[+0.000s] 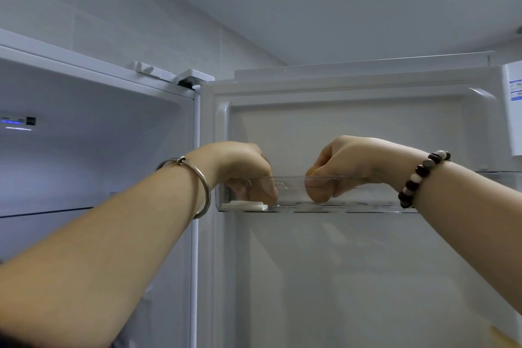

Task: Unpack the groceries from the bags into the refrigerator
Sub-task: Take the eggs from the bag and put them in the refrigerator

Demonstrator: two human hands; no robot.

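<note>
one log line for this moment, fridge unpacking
stage: at open fridge door | left hand: in clear door bin, by white flat item | right hand: in same bin, grip unclear | bags: not in view

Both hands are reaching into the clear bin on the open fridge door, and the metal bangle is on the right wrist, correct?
Not quite. The head view shows the metal bangle on the left wrist; the right wrist wears a beaded bracelet. The rest holds: the left hand and right hand both reach into the clear bin on the open fridge door.

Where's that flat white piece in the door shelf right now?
Head view: the flat white piece lies at the clear door shelf's left end, just below the left hand.
</note>
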